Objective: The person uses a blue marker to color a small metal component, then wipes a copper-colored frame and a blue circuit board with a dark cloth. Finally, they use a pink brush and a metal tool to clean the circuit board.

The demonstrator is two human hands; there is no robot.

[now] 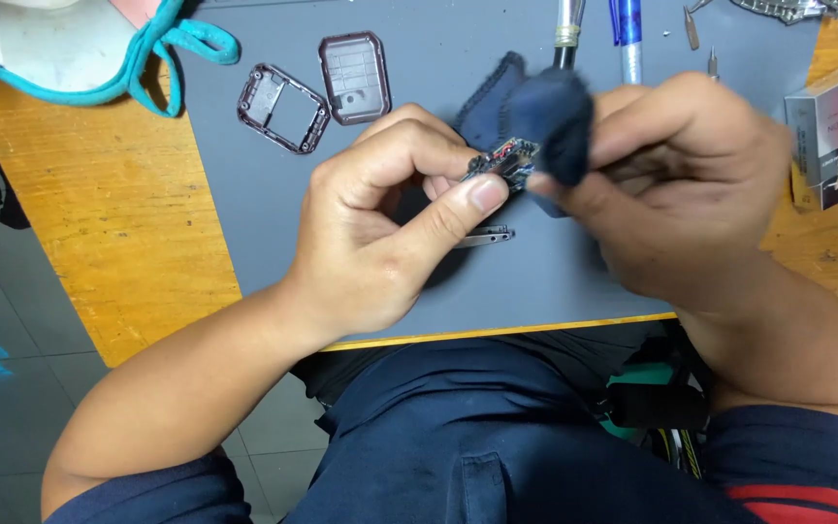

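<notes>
mat: flat grey rubbery work mat (273,209), matt
cloth: dark blue fabric cloth (555,121), kinda fuzzy
table: orange wooden table (99,204), grainy
casings: two dark plastic casings (353,76), semi-glossy

— Where does the single view sit?

— On the person's head, looking steeply down over the lap and forearms onto the grey mat (341,243) on the wooden table (118,223).

— How near?

— Close: the left hand (380,223) and right hand (671,184) fill the middle of the frame, the right one blurred.

— Which way does it face?

— Forward and down; the table's near edge runs slightly tilted across the picture, floor tiles at the left. No second view shares the scene.
</notes>
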